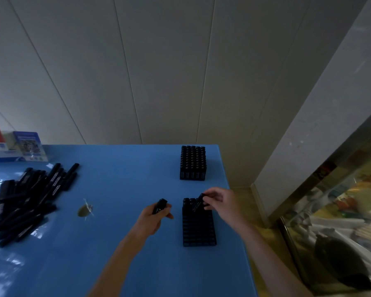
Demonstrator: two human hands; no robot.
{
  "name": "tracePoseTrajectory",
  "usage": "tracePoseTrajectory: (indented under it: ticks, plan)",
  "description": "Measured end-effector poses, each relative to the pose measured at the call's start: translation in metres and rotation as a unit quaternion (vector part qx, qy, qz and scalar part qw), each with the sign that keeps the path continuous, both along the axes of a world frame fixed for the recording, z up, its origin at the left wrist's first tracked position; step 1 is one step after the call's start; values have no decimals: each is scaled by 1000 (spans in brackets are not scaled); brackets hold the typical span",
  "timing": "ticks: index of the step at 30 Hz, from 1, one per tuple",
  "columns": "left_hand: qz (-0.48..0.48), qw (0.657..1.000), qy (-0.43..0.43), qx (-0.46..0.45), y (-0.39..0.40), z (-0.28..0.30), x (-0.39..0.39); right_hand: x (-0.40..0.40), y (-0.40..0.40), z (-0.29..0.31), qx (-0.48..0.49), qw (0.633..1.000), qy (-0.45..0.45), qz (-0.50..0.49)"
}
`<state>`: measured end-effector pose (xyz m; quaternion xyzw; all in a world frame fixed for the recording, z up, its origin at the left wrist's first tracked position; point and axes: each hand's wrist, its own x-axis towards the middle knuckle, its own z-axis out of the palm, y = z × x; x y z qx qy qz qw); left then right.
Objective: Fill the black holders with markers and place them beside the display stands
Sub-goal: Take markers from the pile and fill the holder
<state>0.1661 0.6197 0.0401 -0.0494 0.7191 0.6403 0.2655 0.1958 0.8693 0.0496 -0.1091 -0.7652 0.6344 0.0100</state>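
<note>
Nearest, I log the blue table point(116, 264): broad bare surface in front of and left of both forearms, its right edge running close past the right wrist, with floor and a glass-fronted cabinet point(341, 221) beyond the drop.

Item: near holder point(198, 228), black, standing close to that right edge. I see a few marker caps along its far row; the other slots read dark, and I cannot tell their fill.

Item: left hand point(153, 219), just left of the near holder and apart from it, forearm angled in from below. Fingers curl round one black marker point(160, 205), its capped end pointing up and away.

Item: right hand point(217, 200), reaching in from the right over the holder's far right corner. Thumb and fingertips pinch a second marker point(198, 202), tilted, lower end down among the far row of slots.

Item: small round hole point(85, 211) in the tabletop, left of centre, open blue around it.

Item: loose pile of markers point(28, 202), far left, well apart from both hands.

Item: far holder point(192, 162), packed with upright markers, near the table's back right corner, clear blue between it and the near one.

Item: display stands point(28, 146), back left corner against the panelled wall point(159, 71).
</note>
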Motion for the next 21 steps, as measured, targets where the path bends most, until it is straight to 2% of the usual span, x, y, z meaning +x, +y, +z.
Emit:
tracePoseTrajectory:
  ticks: [5, 7, 14, 21]
  plan:
    - [33, 999, -5, 8, -13, -4, -2, 1, 5, -16, 205, 978, 14, 38]
    - [34, 999, -3, 12, -17, -5, -1, 1, 3, -20, 254, 966, 31, 49]
    - [38, 999, 3, 25, -20, -11, 1, -2, -5, -27, 336, 937, 64, 65]
    - [56, 998, 3, 36, -23, -10, 0, -1, -10, -32, 357, 930, 63, 66]
